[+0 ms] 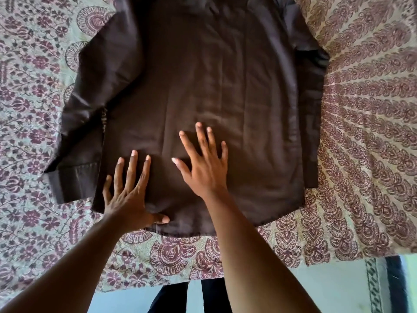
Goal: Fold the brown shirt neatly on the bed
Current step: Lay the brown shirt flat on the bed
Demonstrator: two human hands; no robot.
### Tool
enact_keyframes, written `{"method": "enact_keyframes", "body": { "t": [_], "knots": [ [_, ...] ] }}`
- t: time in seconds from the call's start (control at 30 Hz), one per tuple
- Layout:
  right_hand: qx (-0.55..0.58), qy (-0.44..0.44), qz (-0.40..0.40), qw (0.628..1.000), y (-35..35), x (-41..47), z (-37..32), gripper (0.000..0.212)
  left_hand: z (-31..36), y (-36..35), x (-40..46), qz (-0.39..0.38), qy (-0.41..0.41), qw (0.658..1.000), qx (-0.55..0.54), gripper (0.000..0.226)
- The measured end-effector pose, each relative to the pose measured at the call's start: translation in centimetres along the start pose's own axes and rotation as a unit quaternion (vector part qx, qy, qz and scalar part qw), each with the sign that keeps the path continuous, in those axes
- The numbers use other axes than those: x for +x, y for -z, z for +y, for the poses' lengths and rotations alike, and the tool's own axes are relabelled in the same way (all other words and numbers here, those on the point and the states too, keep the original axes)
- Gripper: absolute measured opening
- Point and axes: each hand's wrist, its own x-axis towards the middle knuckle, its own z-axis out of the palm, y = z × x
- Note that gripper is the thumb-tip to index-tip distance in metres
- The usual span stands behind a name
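The brown shirt (203,86) lies spread flat on the bed's paisley-print bedspread (361,132), hem toward the person. The left hand (128,195) and right hand (203,168), fingers straight and splayed, press flat on its lower part.

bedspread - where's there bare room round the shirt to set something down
Free: the wide strip of bedspread right of the brown shirt, and the band between its hem and the bed's near edge. Crowded: the shirt's lower middle, under the left hand and right hand; the splayed sleeve narrows the left.
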Motion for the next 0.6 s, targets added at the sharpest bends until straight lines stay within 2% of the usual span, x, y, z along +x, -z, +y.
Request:
{"method": "enact_keyframes", "body": {
  "t": [0.03,0.07,0.13,0.2,0.27,0.33,0.4,0.43,0.47,0.5,0.53,0.6],
  "knots": [
    [-0.008,-0.062,0.017,0.998,-0.1,-0.3,1.3,0.068,0.0,0.2,0.0,-0.005,0.004,1.0,0.004,0.167],
    [-0.014,-0.16,0.041,0.986,-0.1,-1.5,3.1,0.068,0.0,0.4,0.0,-0.011,0.01,1.0,0.007,0.167],
    [-0.015,-0.363,0.087,0.928,0.3,-4.7,7.3,0.072,0.2,0.6,0.0,-0.021,0.014,1.0,0.014,0.167],
    [0.003,-0.453,0.109,0.885,1.3,-5.9,10.3,0.077,0.2,0.6,-0.1,-0.012,0.013,1.0,0.016,0.167],
    [-0.01,-0.42,0.141,0.896,2.3,-4.1,10.8,0.078,0.6,0.7,-0.6,0.008,0.018,0.999,0.025,0.168],
    [-0.025,-0.254,0.156,0.954,2.5,-0.8,9.0,0.073,2.2,1.2,-0.7,0.046,0.03,0.998,0.012,0.16],
    [-0.008,-0.025,0.087,0.996,1.9,1.8,6.1,0.068,4.5,1.6,0.3,0.111,0.014,0.993,-0.046,0.139],
    [-0.005,0.054,0.037,0.998,1.4,2.5,5.3,0.065,5.6,1.9,1.1,0.127,-0.005,0.989,-0.07,0.134],
    [-0.014,0.093,0.005,0.996,1.0,2.8,5.6,0.063,6.6,2.0,2.0,0.118,-0.028,0.99,-0.073,0.136],
    [-0.026,0.086,-0.003,0.996,0.9,2.7,6.7,0.061,7.1,2.0,2.9,0.093,-0.052,0.993,-0.053,0.14],
    [-0.036,0.036,0.006,0.999,1.1,2.2,8.5,0.06,7.3,1.8,3.7,0.064,-0.07,0.995,-0.02,0.145],
    [-0.058,-0.104,0.034,0.992,1.8,0.6,12.7,0.061,6.9,1.4,4.5,0.018,-0.055,0.998,0.021,0.149]
  ]
}}
